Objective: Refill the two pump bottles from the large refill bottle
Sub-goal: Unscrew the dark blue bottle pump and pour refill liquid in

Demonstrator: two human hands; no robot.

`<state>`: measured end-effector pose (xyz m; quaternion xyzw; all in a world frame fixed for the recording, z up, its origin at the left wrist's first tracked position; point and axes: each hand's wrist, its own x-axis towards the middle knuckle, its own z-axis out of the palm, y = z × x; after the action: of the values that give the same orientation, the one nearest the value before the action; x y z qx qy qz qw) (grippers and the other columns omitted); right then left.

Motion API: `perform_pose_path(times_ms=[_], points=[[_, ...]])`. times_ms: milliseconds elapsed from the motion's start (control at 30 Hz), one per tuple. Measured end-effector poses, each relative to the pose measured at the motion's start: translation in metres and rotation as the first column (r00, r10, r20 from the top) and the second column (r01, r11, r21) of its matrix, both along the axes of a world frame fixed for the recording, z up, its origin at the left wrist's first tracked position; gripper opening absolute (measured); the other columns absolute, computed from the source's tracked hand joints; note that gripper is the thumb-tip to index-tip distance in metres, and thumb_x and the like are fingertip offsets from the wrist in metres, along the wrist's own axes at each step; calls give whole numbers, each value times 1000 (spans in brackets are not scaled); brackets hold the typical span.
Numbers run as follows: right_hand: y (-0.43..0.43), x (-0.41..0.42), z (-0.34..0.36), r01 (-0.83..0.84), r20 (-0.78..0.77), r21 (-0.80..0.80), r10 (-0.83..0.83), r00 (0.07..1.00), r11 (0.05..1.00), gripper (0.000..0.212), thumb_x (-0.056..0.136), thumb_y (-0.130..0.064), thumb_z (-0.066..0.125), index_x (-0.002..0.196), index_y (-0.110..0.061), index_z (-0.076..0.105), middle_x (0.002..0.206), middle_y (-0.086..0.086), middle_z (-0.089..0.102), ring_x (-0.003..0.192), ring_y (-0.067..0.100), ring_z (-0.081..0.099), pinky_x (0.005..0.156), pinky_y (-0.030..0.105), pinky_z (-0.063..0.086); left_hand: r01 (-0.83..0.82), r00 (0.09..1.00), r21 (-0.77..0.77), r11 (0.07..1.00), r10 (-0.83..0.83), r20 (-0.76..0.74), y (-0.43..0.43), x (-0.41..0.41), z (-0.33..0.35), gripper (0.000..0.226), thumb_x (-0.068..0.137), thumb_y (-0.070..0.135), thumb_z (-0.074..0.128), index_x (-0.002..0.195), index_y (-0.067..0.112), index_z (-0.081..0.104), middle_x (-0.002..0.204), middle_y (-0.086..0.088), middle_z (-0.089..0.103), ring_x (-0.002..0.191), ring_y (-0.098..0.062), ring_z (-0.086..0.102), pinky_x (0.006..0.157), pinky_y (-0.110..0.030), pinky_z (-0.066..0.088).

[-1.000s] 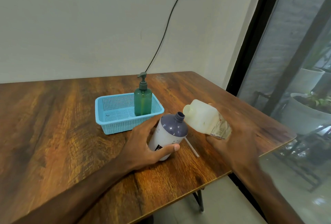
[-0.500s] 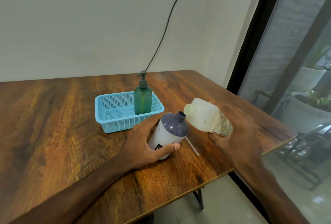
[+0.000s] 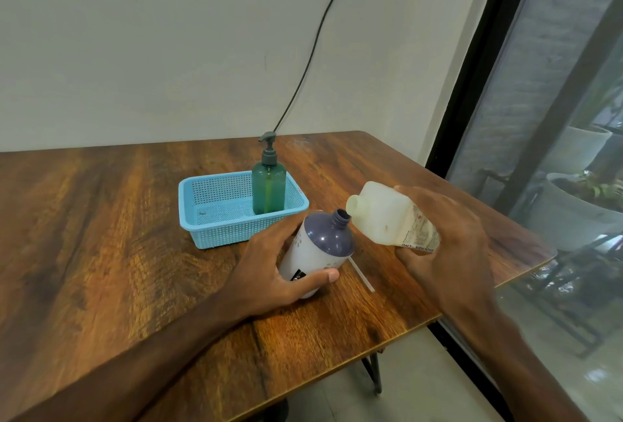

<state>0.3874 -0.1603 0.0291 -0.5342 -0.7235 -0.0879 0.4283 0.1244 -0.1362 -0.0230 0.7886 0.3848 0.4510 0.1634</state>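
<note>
Uncapped purple-topped bottle (image 3: pixel 317 246) tilts beside the tipped translucent refill bottle (image 3: pixel 381 216); green pump bottle (image 3: pixel 269 189) stands upright behind.

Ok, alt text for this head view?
The right hand holds a pale refill bottle tilted toward the open neck of a purple-topped bottle gripped by the left hand. A green pump bottle stands in a blue basket behind.

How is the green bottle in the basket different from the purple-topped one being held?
The green bottle stands upright in the blue basket; the purple-topped bottle is tilted, gripped by the left hand. The green bottle wears its pump; the purple-topped bottle's neck is open, near the refill bottle in the right hand. The green bottle is see-through; the purple-topped bottle has a white body. Both are plastic bottles.
</note>
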Motion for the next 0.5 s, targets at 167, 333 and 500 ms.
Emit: perform_pose_path(times_ms=[167,333,500], points=[[1,1,1,-2,21,7,2,1000,1000,89,61,-11,94,140,-26,56,138,4,63,131,28,53,109,55,37,-3,1000,6,1000,3,2,-1,0,1,78,74,54,87,142,38,51,132,34,57,123,12,55,98,-4,40],[1,1,3,0,36,29,-1,999,1000,90,60,-9,94,140,-25,56,137,5,63,130,31,54,107,62,40,2,1000,4,1000,-2,2,-1,0,0,80,74,55,87,143,39,48,133,34,56,125,12,55,99,-5,40],[2,1,5,-3,52,56,0,999,998,87,61,-7,93,139,-22,59,138,6,63,131,31,53,110,57,38,1,1000,3,1000,-1,-2,0,0,1,79,74,56,85,142,43,46,132,38,54,125,13,53,98,-3,40]])
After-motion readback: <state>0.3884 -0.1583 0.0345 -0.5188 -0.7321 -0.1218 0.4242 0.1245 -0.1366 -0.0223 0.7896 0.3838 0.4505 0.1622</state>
